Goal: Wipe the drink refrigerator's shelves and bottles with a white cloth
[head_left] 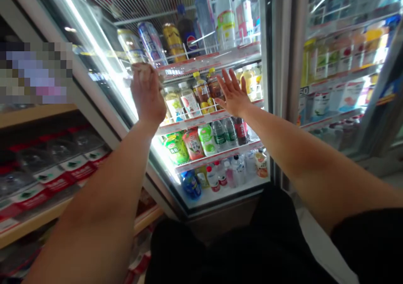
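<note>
My left hand [147,95] is raised in front of the fridge's glass door, its fingers closed on a crumpled beige cloth [145,70]. The cloth appears to touch the glass near the door's lit left side. To the right, my right hand [232,93] has its fingers spread, palm toward the glass; I cannot tell whether it presses on it. Behind the glass door [256,147] stand shelves of drinks, among them a yellow can [174,42], a Pepsi bottle [190,36] and a green drink bottle [207,140].
On the left, wooden shelves [34,229] carry packs of bottles with red and white labels [59,170]. A metal door frame [285,44] separates this door from a second drinks fridge [340,74] on the right. My dark-clothed knees [179,246] are close below the door.
</note>
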Action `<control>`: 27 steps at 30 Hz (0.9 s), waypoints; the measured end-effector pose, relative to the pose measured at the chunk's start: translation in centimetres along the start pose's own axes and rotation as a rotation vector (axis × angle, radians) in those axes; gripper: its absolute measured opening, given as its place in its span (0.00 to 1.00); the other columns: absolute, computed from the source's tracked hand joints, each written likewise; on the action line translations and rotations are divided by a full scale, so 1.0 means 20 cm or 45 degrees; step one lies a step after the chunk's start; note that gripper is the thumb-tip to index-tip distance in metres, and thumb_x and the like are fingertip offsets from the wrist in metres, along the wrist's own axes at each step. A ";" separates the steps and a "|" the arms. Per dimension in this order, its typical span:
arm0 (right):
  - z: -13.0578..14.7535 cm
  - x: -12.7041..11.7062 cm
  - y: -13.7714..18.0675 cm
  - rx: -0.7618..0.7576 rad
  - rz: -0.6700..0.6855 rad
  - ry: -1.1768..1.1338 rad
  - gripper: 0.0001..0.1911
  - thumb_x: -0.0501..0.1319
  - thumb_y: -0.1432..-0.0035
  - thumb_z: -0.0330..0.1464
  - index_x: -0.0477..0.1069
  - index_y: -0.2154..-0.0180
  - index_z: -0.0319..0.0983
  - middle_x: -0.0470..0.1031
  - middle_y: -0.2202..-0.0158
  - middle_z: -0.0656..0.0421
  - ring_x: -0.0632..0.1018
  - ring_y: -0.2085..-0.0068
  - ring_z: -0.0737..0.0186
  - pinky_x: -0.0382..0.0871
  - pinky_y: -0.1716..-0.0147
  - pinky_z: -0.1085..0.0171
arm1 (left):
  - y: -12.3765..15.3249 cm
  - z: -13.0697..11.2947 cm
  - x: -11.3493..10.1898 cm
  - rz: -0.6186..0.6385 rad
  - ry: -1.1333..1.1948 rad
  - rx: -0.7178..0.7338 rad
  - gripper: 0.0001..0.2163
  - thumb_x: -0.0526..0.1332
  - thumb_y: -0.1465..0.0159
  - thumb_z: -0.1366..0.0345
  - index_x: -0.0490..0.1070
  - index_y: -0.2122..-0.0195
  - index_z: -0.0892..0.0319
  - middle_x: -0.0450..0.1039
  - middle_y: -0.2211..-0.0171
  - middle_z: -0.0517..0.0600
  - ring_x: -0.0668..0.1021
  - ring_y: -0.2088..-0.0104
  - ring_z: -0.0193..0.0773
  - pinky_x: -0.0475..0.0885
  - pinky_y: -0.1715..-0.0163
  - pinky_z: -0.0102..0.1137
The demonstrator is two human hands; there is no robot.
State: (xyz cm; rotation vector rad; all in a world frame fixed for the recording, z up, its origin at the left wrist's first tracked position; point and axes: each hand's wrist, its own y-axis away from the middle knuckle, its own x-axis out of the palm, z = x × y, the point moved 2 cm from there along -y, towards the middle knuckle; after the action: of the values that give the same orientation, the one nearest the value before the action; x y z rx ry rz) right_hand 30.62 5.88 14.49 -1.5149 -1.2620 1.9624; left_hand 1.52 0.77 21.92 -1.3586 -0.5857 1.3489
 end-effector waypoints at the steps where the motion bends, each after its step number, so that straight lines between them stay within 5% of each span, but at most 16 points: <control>1: 0.00 0.00 0.00 -0.002 0.000 -0.006 0.44 0.48 0.31 0.48 0.30 0.24 0.43 0.28 0.21 0.59 0.33 0.23 0.44 0.26 0.29 0.34 | 0.04 -0.01 0.02 0.027 0.010 0.035 0.28 0.42 0.26 0.57 0.58 0.30 0.66 0.49 0.25 0.54 0.43 0.24 0.46 0.43 0.27 0.55; 6: 0.00 0.00 0.00 -0.002 -0.008 -0.021 0.44 0.48 0.30 0.48 0.27 0.24 0.45 0.29 0.21 0.61 0.33 0.23 0.44 0.25 0.28 0.33 | 0.14 0.00 0.04 0.150 0.011 0.217 0.23 0.44 0.25 0.60 0.63 0.33 0.58 0.56 0.27 0.53 0.44 0.24 0.42 0.47 0.27 0.54; 10: 0.00 0.00 0.00 -0.006 -0.004 -0.011 0.44 0.47 0.30 0.49 0.24 0.25 0.46 0.28 0.21 0.61 0.33 0.23 0.43 0.26 0.29 0.32 | 0.09 0.14 -0.03 -0.066 0.037 -0.041 0.30 0.40 0.25 0.54 0.51 0.28 0.67 0.48 0.25 0.56 0.34 0.25 0.47 0.39 0.30 0.60; 13: 0.00 0.00 0.01 0.003 -0.001 0.003 0.44 0.48 0.30 0.48 0.25 0.25 0.44 0.28 0.21 0.60 0.33 0.23 0.42 0.27 0.29 0.31 | 0.14 0.21 -0.05 -0.099 0.104 -0.140 0.35 0.39 0.27 0.47 0.52 0.28 0.69 0.47 0.25 0.55 0.26 0.28 0.49 0.34 0.32 0.63; 17: 0.00 -0.01 0.01 -0.003 0.001 -0.006 0.44 0.48 0.31 0.48 0.29 0.24 0.43 0.29 0.21 0.59 0.34 0.23 0.41 0.29 0.28 0.31 | 0.25 0.23 -0.03 0.027 0.164 -0.127 0.35 0.41 0.30 0.43 0.61 0.31 0.63 0.53 0.26 0.50 0.39 0.25 0.45 0.40 0.26 0.53; 22: -0.01 0.01 0.00 -0.012 -0.026 -0.023 0.43 0.49 0.31 0.48 0.34 0.24 0.43 0.32 0.21 0.59 0.35 0.23 0.42 0.30 0.28 0.31 | 0.28 0.27 -0.06 -0.165 0.180 -0.216 0.38 0.43 0.30 0.43 0.54 0.29 0.70 0.51 0.26 0.52 0.37 0.25 0.52 0.37 0.25 0.54; 27: -0.02 0.03 0.01 -0.032 -0.080 -0.044 0.43 0.50 0.31 0.46 0.30 0.24 0.44 0.32 0.21 0.58 0.36 0.23 0.41 0.30 0.29 0.29 | 0.30 0.21 0.00 0.135 0.199 0.018 0.36 0.39 0.29 0.44 0.62 0.33 0.67 0.57 0.28 0.53 0.44 0.25 0.48 0.41 0.24 0.51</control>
State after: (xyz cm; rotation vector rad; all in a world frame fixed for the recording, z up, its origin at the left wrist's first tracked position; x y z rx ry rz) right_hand 30.88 6.44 14.04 -1.4409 -1.3373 1.9479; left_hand -4.28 0.41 17.58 -1.4856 -0.4032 1.3134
